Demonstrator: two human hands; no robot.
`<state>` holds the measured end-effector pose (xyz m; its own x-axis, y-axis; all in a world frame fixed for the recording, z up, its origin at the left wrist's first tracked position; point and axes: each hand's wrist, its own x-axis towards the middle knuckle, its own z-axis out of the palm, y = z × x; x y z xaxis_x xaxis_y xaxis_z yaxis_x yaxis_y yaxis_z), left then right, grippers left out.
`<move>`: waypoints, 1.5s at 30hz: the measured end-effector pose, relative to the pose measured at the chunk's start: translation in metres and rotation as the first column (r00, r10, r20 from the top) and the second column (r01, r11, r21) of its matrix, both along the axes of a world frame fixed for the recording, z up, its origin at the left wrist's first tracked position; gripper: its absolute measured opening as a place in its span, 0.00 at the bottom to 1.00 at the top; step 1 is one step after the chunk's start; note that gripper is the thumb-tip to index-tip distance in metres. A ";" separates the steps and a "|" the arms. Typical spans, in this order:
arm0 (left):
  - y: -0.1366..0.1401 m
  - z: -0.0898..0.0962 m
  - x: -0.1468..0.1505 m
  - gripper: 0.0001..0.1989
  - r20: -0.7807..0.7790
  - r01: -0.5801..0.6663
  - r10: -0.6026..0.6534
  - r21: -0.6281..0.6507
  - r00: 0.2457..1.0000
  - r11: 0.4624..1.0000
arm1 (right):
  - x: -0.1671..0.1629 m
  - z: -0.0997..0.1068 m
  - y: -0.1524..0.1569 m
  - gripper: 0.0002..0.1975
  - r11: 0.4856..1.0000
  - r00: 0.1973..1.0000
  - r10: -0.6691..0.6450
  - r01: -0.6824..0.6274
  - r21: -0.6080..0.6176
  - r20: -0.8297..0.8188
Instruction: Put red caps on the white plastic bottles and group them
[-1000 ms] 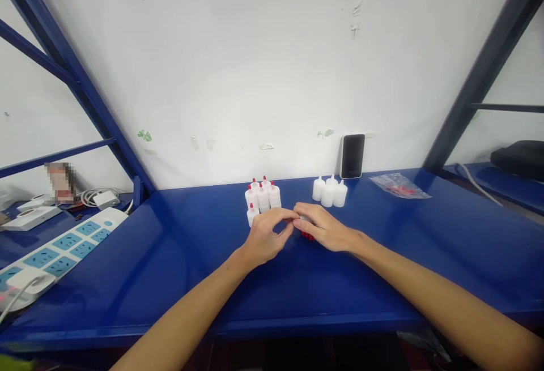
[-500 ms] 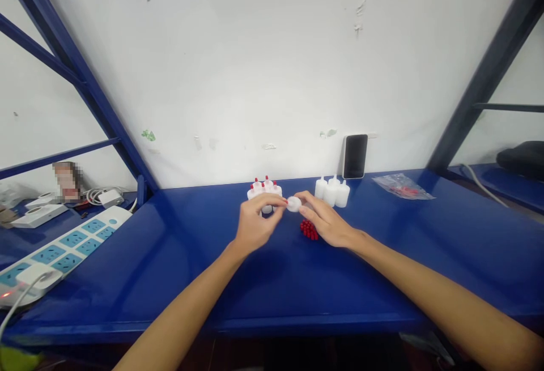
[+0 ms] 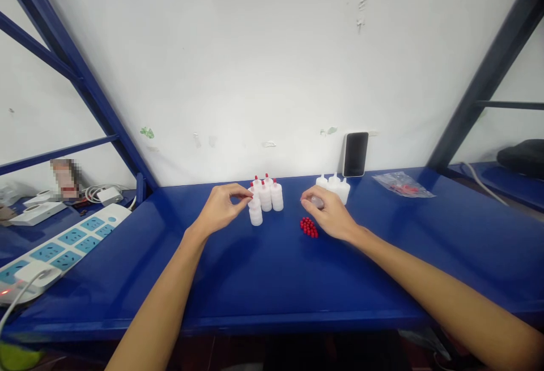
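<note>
1. Left hand: fingers pinched together at the top of a white bottle, their tips covering its upper end; whether its base meets the bench cannot be told.
2. Right hand: fingers curled round a pale bottle, partly hidden in the grip.
3. Pose: left forearm angled in from lower left, back of hand uppermost; right forearm from lower right, hand turned inward. Hands well apart.
4. Red-capped bottles: upright group, just behind the white bottle.
5. Red caps: cluster, near side of the right hand.
6. Uncapped bottles: upright, behind the right hand.
</note>
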<state>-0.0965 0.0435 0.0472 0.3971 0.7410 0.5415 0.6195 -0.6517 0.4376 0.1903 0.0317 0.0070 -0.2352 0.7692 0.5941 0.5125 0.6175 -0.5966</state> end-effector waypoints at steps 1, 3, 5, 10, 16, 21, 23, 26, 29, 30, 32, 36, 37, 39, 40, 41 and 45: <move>0.001 -0.001 0.000 0.07 -0.015 0.006 -0.006 -0.013 1.000 1.000 | -0.001 -0.001 0.000 0.10 1.000 1.000 0.000 0.000 -0.006 0.017; 0.002 -0.001 -0.002 0.07 -0.018 0.012 -0.012 -0.032 1.000 0.999 | -0.004 -0.003 0.000 0.11 1.000 0.999 -0.013 0.014 -0.014 0.031; 0.001 0.000 -0.002 0.08 0.017 0.010 -0.010 -0.012 1.000 1.000 | -0.004 -0.003 -0.003 0.11 1.000 1.000 -0.009 0.009 -0.013 0.013; -0.012 0.000 0.024 0.08 0.187 0.043 -0.086 0.224 0.978 0.974 | -0.005 0.005 -0.013 0.11 0.970 0.970 0.230 -0.235 -0.066 -0.076; -0.034 -0.024 0.081 0.08 0.106 0.247 -0.316 0.413 0.943 0.876 | -0.013 0.008 -0.021 0.11 0.884 0.892 0.445 -0.451 -0.120 -0.073; -0.034 -0.041 0.091 0.11 0.047 0.307 -0.369 0.462 0.928 0.832 | -0.017 0.008 -0.023 0.08 0.862 0.875 0.477 -0.483 -0.154 -0.078; -0.032 -0.043 0.090 0.11 0.029 0.310 -0.366 0.474 0.930 0.824 | -0.018 0.009 -0.024 0.05 0.862 0.881 0.468 -0.473 -0.184 -0.073; -0.030 -0.044 0.089 0.11 0.008 0.301 -0.345 0.470 0.939 0.830 | -0.018 0.010 -0.025 0.05 0.865 0.886 0.458 -0.462 -0.195 -0.068; -0.031 -0.047 0.089 0.10 -0.009 0.287 -0.311 0.413 0.950 0.864 | -0.018 0.010 -0.025 0.08 0.872 0.892 0.448 -0.452 -0.190 -0.064; -0.031 -0.047 0.089 0.10 -0.005 0.277 -0.299 0.392 0.954 0.877 | -0.018 0.010 -0.026 0.09 0.870 0.891 0.449 -0.452 -0.196 -0.062; -0.032 -0.047 0.089 0.09 0.038 0.224 -0.254 0.356 0.967 0.907 | -0.017 0.009 -0.025 0.12 0.859 0.886 0.459 -0.461 -0.221 -0.063; -0.027 -0.036 0.080 0.04 0.233 -0.038 -0.028 0.274 0.972 0.961 | -0.010 0.006 -0.016 0.21 0.912 0.931 0.363 -0.365 -0.189 -0.043; -0.025 -0.032 0.075 0.05 0.294 -0.118 0.041 0.250 0.955 0.961 | -0.006 0.006 -0.013 0.21 0.946 0.957 0.290 -0.289 -0.144 -0.016; -0.019 -0.022 0.061 0.07 0.402 -0.245 0.150 0.196 0.903 0.949 | 0.004 0.007 -0.004 0.20 0.995 0.993 0.093 -0.090 -0.043 0.072; -0.016 -0.018 0.054 0.08 0.437 -0.290 0.188 0.179 0.880 0.940 | 0.009 0.009 0.000 0.18 1.000 0.991 -0.025 0.025 0.002 0.130; -0.013 -0.014 0.046 0.09 0.448 -0.327 0.226 0.162 0.865 0.931 | 0.015 0.011 0.005 0.17 0.989 0.971 -0.149 0.144 0.039 0.189; -0.005 -0.010 0.023 0.10 0.406 -0.364 0.249 0.234 0.879 0.902 | 0.038 0.020 0.018 0.16 0.862 0.806 -0.506 0.489 0.135 0.308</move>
